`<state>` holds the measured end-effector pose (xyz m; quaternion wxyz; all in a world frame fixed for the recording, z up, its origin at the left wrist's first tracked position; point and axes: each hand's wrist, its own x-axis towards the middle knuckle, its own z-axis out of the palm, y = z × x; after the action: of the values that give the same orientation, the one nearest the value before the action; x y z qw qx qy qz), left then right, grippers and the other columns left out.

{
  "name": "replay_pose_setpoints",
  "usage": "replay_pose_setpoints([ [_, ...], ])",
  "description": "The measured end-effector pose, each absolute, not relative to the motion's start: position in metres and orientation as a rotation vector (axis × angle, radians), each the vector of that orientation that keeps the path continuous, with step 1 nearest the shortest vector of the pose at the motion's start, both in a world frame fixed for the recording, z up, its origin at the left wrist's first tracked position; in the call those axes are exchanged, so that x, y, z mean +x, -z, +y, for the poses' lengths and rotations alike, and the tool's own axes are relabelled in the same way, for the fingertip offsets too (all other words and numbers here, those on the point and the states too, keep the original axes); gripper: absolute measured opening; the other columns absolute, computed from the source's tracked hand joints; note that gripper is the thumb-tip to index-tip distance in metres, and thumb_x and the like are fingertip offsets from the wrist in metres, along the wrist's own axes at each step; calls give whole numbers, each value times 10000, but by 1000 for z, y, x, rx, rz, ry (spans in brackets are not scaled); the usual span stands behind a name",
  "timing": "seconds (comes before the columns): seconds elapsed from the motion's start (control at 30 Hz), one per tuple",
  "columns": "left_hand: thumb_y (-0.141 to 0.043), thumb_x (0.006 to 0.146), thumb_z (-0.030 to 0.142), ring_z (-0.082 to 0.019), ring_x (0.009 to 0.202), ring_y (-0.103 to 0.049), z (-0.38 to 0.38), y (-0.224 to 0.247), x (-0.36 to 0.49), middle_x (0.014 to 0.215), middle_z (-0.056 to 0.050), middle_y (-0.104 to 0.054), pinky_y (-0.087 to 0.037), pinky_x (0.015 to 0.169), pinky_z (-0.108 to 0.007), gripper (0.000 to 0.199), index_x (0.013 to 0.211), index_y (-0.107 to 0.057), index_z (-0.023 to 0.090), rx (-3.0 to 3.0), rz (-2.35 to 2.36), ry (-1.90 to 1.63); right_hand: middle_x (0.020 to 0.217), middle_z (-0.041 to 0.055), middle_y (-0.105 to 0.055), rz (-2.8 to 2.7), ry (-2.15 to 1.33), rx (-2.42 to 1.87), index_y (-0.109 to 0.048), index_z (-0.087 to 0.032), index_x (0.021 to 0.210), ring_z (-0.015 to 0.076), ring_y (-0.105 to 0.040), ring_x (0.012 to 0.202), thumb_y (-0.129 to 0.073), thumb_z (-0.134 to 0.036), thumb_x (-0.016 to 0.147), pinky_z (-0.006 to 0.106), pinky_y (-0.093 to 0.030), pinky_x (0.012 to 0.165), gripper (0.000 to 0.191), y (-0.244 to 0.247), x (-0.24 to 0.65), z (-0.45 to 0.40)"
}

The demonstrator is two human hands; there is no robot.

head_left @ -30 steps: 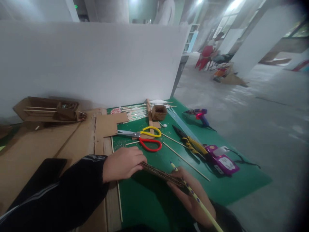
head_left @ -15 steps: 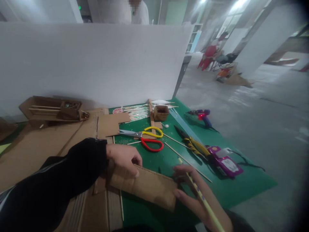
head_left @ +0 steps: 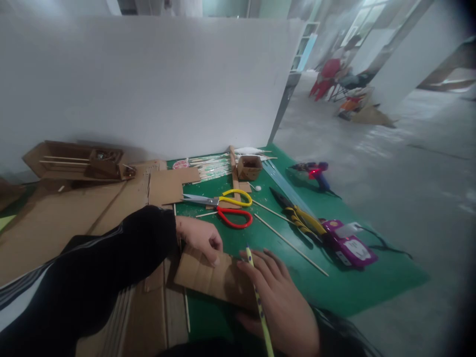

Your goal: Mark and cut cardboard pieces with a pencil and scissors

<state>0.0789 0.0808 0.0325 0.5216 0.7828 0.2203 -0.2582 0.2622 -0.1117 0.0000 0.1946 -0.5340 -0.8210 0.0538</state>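
**Cardboard piece (head_left: 210,278), held**

Head view. We list one flat cardboard piece, low over the green counter (head_left: 357,295), between both hands. Left hand (head_left: 199,235): fingers gripping its upper edge. Right hand (head_left: 284,300): fingers gripping a yellow spotted pencil (head_left: 260,302) and touching the cardboard's right end.

Containers: one small cardboard box (head_left: 250,172), open-topped, upright beside a brown strip (head_left: 234,168); we cannot make out its contents. One long open cardboard box (head_left: 63,174), far left, two thin sticks (head_left: 65,163) running along inside; at its right end, a smaller box (head_left: 99,170), its contents too small for us to identify.

Further: scissors (head_left: 218,202), beyond the left hand; pliers (head_left: 299,218), near a purple device (head_left: 347,245).
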Motion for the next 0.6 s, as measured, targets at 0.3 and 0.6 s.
replay_pose_setpoints([
  [0.3, -731, 730, 421, -160, 747, -629, 80, -38, 80, 798, 21, -703, -467, 642, -236, 265, 864, -728, 192, 1900, 520, 643, 1266, 112, -632, -2249, -274, -1461, -537, -221, 1223, 349, -534, 1188, -707, -196, 651, 562, -291, 1086, 597, 12, 258, -110],
  [0.6, -739, 723, 414, -162, 743, -639, 80, -36, 80, 788, 24, -704, -478, 652, -243, 253, 857, -728, 200, 1891, 525, 645, 1252, 111, -642, -2238, -245, -1437, -533, -207, 1224, 354, -553, 1151, -715, -214, 646, 551, -318, 1066, 606, 13, 257, -109],
])
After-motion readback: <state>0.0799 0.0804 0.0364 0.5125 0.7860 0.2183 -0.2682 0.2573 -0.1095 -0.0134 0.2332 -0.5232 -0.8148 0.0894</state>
